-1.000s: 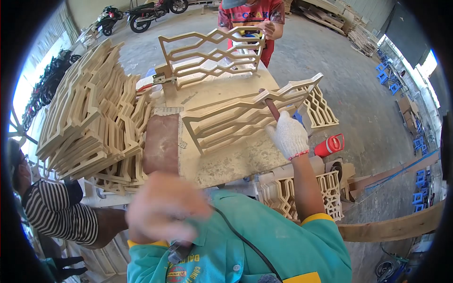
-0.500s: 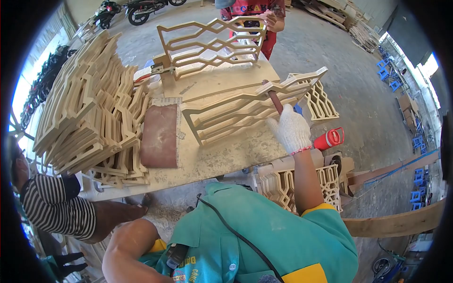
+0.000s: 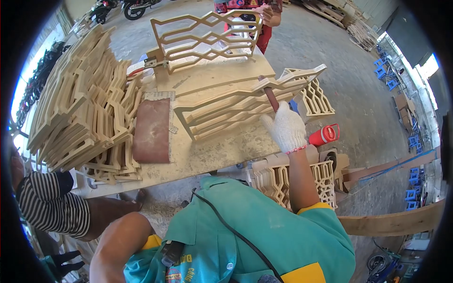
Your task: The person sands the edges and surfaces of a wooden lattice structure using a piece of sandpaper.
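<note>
Right hand (image 3: 286, 128), in a knitted white glove, is clenched round a brown stick (image 3: 270, 95). The stick's upper end sits at the top bar of the near wooden lattice frame (image 3: 285, 86); can't tell how firmly they touch. Left hand is out of shot, so can't tell its state; only the bent left arm (image 3: 123, 236) shows.

Near frame is on the table (image 3: 214, 153), tilted. A second lattice frame (image 3: 213, 37) stands upright at the far end, beside a metal clamp (image 3: 155, 63) on a wood block. Co-worker's hand (image 3: 269, 16) is at its top right corner. Brown abrasive sheet (image 3: 152, 132) lies flat, left of the near frame. Big pile of frames (image 3: 78, 99) further left. Red bottle (image 3: 323, 135) is just right of the glove.
</note>
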A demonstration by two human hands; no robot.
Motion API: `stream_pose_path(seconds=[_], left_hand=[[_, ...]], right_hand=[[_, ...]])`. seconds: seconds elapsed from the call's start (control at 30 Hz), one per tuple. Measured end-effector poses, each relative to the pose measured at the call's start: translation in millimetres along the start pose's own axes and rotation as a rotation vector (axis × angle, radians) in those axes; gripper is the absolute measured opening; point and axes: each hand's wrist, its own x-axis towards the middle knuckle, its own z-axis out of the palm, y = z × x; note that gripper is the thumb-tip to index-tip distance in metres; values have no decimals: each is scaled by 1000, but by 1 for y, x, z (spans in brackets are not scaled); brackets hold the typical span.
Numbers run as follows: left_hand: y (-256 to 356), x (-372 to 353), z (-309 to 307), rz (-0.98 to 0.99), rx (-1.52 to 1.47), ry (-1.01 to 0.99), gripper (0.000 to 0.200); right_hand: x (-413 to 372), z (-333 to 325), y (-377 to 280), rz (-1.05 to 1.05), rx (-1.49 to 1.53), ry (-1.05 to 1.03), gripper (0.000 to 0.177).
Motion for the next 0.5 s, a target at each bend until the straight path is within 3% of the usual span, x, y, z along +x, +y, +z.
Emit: stream_pose_path(seconds=[0.3,0.5], left_hand=[[2,6,8,40,22,132,12],[2,6,7,89,114,196,32]], right_hand=[[-2,4,3,17,-27,-5,50],[-2,9,5,-24,16,40,52]])
